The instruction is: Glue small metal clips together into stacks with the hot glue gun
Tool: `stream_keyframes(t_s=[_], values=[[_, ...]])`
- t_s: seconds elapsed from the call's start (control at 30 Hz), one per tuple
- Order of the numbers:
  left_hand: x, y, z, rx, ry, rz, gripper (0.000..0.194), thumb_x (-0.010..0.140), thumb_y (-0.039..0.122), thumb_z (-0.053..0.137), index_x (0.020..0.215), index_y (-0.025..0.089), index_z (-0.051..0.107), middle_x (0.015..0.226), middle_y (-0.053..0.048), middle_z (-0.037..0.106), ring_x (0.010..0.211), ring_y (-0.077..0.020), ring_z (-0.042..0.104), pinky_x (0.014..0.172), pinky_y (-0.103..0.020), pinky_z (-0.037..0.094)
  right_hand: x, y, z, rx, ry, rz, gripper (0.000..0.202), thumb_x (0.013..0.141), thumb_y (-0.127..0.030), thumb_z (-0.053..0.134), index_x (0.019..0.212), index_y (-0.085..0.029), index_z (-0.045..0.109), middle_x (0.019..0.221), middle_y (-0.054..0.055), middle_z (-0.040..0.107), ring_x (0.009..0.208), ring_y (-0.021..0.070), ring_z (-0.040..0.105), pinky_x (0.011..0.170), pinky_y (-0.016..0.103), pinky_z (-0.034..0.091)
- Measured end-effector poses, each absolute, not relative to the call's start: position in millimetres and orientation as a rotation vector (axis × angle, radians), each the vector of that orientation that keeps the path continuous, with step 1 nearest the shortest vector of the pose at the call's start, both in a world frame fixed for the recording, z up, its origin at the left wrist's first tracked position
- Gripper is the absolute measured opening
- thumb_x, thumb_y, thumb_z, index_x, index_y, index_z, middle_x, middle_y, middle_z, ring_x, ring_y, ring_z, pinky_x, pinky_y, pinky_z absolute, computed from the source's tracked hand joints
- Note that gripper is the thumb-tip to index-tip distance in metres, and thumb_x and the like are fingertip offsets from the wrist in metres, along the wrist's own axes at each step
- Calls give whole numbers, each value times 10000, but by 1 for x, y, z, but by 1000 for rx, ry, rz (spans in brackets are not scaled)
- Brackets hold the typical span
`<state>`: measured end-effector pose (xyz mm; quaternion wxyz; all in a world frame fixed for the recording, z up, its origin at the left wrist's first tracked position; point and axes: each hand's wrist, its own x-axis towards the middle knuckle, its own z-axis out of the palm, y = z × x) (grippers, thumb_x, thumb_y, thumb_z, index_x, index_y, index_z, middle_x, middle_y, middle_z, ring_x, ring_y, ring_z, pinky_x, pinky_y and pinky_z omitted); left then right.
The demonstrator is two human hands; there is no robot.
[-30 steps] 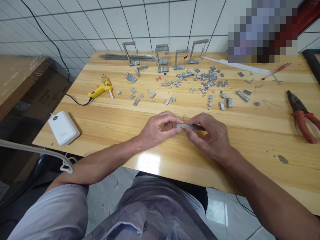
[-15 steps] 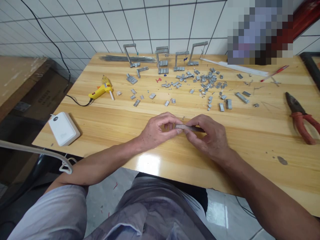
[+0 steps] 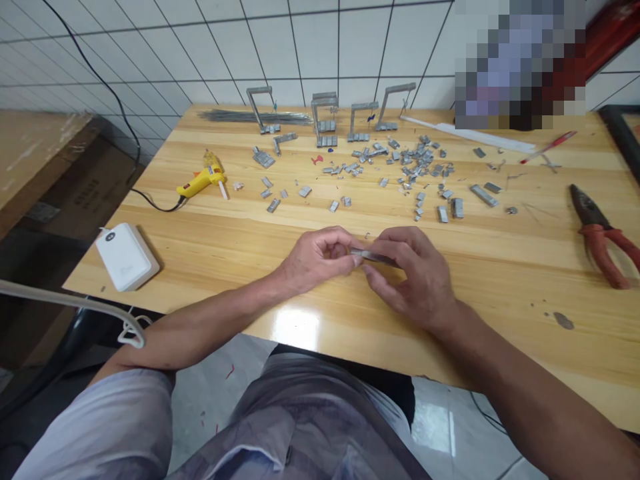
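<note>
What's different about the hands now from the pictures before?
The right hand has loosened its pinch: its thumb has moved down off the thin grey strip, toward the person's body, while its other fingers stay close to the strip. The left hand still pinches the strip's left end. The yellow glue gun and red-handled pliers stayed put.

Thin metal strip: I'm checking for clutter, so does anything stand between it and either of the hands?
Nothing visible does. The left hand pinches the left end of the metal strip, and the right hand curls over its other end. The scattered metal pieces lie beyond both hands.
</note>
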<state>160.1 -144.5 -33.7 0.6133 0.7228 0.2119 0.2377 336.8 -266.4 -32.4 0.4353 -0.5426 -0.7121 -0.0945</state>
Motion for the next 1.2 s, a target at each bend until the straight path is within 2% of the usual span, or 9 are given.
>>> stream_keyframes(t_s=[0.27,0.63,0.8,0.87,1.07,1.2], values=[[162,-142,-33,1523,472,403,314,840,401,853,978,128,785,661,1,667,585,-93,586,536,-206,425,338,-267,-33,-1368,-1879,-295,145,954,-200,675,1093,-243,673,1048,88,709,873,219,652,742,369,549],[162,-141,-34,1489,495,333,324,813,393,878,971,127,782,642,15,653,568,-81,566,529,-199,409,338,-267,-38,-1354,-1879,-328,211,938,-215,685,1145,-252,671,1081,100,739,906,247,689,768,403,556],[163,-141,-30,1424,456,359,335,794,394,903,939,125,766,682,0,690,591,-93,619,566,-214,470,344,-268,-33,-1307,-1796,-181,280,954,-249,693,1232,-233,659,1095,120,744,967,263,709,816,427,581],[163,-140,-29,1406,466,360,332,783,380,913,934,125,764,680,0,695,589,-97,629,574,-219,484,350,-268,-31,-1311,-1717,-123,249,963,-248,697,1210,-235,669,1081,114,742,990,263,711,842,432,582],[163,-136,-34,1331,558,352,314,756,355,925,928,135,781,673,8,689,582,-87,609,580,-217,479,365,-265,-31,-1400,-1507,27,115,996,-305,682,1089,-253,724,957,53,727,856,212,676,782,388,554],[163,-131,-41,1307,635,355,321,738,379,928,921,147,801,690,3,698,565,-67,559,550,-199,422,367,-262,-36,-1466,-1370,208,122,999,-343,677,1042,-249,742,918,26,733,846,189,667,801,361,543]])
